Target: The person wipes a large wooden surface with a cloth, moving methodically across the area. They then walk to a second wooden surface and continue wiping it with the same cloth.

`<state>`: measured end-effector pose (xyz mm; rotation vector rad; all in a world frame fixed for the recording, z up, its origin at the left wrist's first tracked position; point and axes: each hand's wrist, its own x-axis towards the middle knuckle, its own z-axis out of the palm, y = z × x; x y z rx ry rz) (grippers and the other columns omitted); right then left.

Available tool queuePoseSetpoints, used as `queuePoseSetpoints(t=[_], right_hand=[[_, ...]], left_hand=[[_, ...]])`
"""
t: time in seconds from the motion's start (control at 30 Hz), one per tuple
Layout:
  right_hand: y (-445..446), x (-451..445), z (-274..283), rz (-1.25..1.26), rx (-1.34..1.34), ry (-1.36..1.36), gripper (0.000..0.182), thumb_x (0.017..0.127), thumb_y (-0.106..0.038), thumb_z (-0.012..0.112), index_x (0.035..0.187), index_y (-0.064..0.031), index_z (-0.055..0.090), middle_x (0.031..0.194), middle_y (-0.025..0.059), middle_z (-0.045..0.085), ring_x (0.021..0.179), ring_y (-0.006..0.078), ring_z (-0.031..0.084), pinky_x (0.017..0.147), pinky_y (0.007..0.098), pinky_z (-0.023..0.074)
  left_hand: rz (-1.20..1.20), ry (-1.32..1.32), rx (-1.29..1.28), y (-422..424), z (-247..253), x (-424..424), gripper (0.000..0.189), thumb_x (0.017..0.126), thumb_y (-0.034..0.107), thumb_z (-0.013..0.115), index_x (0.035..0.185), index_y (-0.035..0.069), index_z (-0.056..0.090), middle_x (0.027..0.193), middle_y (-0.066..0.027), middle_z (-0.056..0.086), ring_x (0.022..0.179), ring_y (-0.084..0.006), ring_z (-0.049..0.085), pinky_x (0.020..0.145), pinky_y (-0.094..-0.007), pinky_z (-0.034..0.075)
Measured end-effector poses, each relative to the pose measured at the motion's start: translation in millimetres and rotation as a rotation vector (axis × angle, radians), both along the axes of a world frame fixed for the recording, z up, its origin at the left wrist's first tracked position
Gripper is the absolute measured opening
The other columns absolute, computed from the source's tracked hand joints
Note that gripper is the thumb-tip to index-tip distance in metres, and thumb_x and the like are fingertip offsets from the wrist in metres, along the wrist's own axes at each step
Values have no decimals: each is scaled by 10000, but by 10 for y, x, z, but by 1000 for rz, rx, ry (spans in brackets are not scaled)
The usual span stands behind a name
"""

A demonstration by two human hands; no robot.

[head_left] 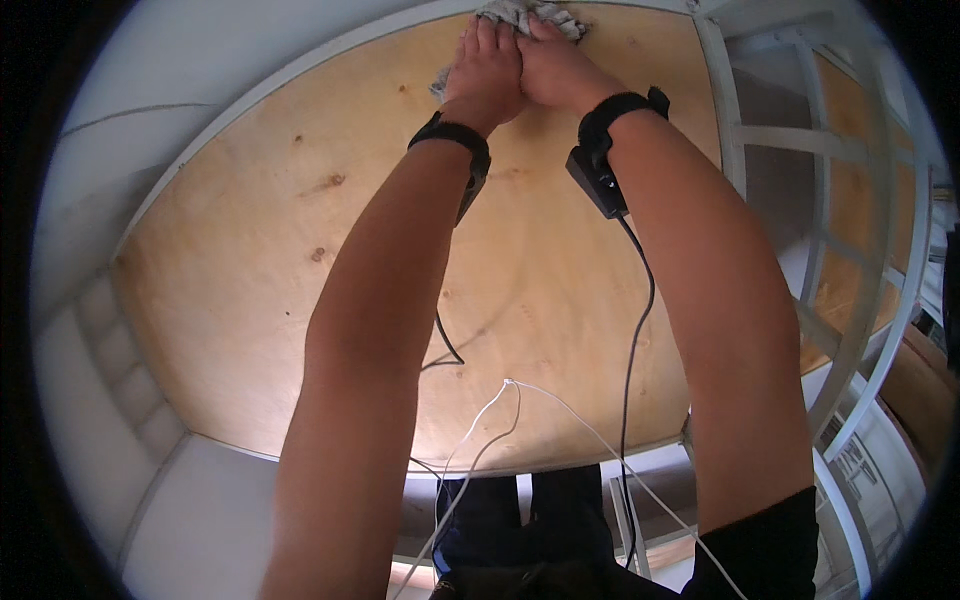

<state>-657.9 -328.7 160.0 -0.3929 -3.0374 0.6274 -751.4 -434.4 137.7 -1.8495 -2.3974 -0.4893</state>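
Observation:
A crumpled grey cloth (559, 16) lies at the far edge of a plywood board (375, 225) set in a pale metal frame. Both hands reach forward to it, side by side and touching. My left hand (486, 71) presses down with fingers stretched forward, and a bit of the cloth shows at its left side. Against it rests my right hand (559, 67), its thumb side and fingers on the cloth; some of its fingers are hidden. Each wrist wears a black strap with a small black device.
White walls stand beyond the board and at its left. A pale metal ladder and rails (810, 142) rise at the right, beside another plywood panel (847, 195). A black cable (637, 330) hangs from the right wrist device; thin white cords (559, 397) hang near my body.

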Motion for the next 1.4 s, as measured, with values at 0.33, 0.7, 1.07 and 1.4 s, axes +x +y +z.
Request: queuePoseSetpoints(t=[0.33, 0.7, 1.07, 1.4], right_hand=[[-1600, 1934, 209, -278, -95, -28, 594, 776, -88, 671, 1346, -2, 527, 1498, 274, 391, 1410, 425, 360, 1183, 469, 309], [-3567, 4453, 883, -382, -345, -359, 670, 678, 21, 704, 1313, 29, 491, 1517, 282, 313, 1448, 453, 286, 1195, 476, 303], [-4415, 5706, 943, -522, -452, -463, 722, 770, -11, 644, 1463, -73, 449, 1564, 198, 330, 1458, 365, 315, 1182, 458, 316], [-4133, 5557, 750, -568, -477, -369, 607, 788, 4, 636, 1382, -43, 518, 1559, 221, 335, 1460, 406, 299, 1173, 477, 328]], left_hand=[[-93, -262, -121, -1522, 274, 1684, 571, 883, 192, 533, 1376, -87, 458, 1449, -319, 420, 1417, -446, 345, 1189, -505, 265], [-425, -501, -476, -3433, 626, 3899, 555, 889, 171, 508, 1383, -77, 462, 1484, -288, 406, 1450, -402, 326, 1206, -461, 264], [-597, -363, -599, -4057, 592, 4847, 490, 924, 174, 504, 1369, -31, 507, 1485, -233, 435, 1457, -354, 343, 1202, -442, 289], [-559, -476, -547, -3717, 532, 4727, 513, 905, 155, 504, 1368, -65, 485, 1468, -285, 418, 1446, -401, 340, 1206, -462, 280]])
